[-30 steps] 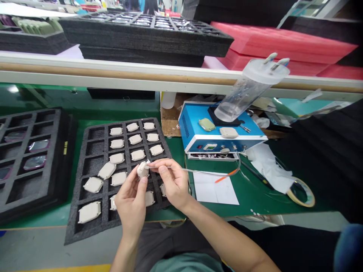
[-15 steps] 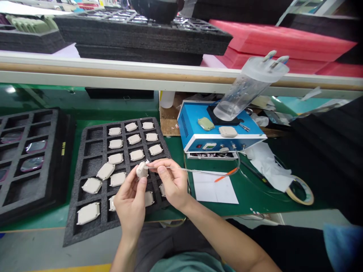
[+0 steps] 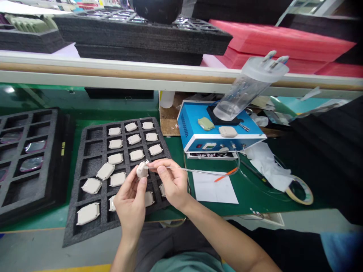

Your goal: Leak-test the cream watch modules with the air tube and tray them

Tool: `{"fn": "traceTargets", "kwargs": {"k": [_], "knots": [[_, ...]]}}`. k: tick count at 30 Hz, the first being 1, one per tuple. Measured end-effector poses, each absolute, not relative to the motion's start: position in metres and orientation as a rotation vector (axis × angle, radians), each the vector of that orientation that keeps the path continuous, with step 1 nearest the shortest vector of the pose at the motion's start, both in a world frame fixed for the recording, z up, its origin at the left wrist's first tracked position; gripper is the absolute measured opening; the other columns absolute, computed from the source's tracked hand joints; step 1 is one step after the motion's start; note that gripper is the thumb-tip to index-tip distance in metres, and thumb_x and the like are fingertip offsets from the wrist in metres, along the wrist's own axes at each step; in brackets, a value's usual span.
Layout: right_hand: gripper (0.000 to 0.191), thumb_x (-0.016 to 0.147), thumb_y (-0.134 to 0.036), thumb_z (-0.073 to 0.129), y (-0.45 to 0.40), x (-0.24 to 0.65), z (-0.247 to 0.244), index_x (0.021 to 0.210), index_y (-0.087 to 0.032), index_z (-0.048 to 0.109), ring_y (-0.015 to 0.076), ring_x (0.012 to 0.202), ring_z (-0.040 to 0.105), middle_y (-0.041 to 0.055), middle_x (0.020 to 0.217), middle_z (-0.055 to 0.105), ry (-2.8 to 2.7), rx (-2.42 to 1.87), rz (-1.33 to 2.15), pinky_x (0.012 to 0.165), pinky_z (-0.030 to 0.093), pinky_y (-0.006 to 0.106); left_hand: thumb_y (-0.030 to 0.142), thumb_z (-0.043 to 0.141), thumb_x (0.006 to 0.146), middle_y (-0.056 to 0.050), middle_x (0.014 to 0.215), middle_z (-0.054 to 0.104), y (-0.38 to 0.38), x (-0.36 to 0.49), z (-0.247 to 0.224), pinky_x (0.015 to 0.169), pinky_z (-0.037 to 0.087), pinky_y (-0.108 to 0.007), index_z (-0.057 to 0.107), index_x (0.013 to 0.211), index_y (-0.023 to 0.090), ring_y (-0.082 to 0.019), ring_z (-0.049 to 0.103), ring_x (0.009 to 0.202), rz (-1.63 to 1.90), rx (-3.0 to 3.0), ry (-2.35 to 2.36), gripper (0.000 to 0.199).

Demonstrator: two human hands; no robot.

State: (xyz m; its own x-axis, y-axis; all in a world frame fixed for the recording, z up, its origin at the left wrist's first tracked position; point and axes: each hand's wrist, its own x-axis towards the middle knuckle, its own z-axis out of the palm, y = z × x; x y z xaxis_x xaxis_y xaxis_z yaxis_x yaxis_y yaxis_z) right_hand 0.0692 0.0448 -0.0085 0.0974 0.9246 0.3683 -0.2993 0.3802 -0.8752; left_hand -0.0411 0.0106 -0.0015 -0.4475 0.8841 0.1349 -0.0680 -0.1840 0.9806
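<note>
Since the earliest frame, a dark rounded object (image 3: 159, 9) has come in over the stack of black foam trays (image 3: 141, 39) beyond the hands, and the blue cloth (image 3: 338, 249) at the lower right has shifted inward, while both hands have kept almost the same pose. The left hand (image 3: 131, 207) has its thumb and fingers closed on a small cream, rounded-rectangular case (image 3: 141, 170), held tilted above the dark grey foam tray (image 3: 69, 235). The right hand (image 3: 173, 186), thumb and fingers together, pinches a thin clear tube (image 3: 198, 172) whose end is at the case; whether it touches cannot be told. Below and to the left of the grip, more cream cases (image 3: 88, 213) lie in the tray's compartments, some resting across the dividers. To the right of the grip, the tube passes over a white sheet of paper (image 3: 217, 194) and by an orange strip (image 3: 226, 174), towards a blue-and-white box-shaped machine (image 3: 193, 120). On its top are a pale green case (image 3: 206, 123), another cream case (image 3: 228, 131) and a tilted clear plastic cylinder (image 3: 239, 92). Farther right lie crumpled white tissue (image 3: 268, 170) and a yellowish tape roll (image 3: 310, 195), touching.
</note>
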Motion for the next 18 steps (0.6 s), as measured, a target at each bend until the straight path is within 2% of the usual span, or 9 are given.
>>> {"fn": "traceTargets", "kwargs": {"k": [18], "knots": [[0.017,0.104,-0.035,0.062,0.0446,0.069,-0.0063,0.102,-0.023,0.075,0.0179,0.101,0.078,0.0051,0.104,0.08,-1.116,-0.712,1.025,0.091,0.065,0.031,0.035,0.088,0.084,-0.009,0.121,0.081,0.0086,-0.0417,-0.0031,0.1,0.065,-0.036,0.081,0.122,0.022,-0.027,0.08,0.108,1.724,1.001,1.365,0.041]]}}
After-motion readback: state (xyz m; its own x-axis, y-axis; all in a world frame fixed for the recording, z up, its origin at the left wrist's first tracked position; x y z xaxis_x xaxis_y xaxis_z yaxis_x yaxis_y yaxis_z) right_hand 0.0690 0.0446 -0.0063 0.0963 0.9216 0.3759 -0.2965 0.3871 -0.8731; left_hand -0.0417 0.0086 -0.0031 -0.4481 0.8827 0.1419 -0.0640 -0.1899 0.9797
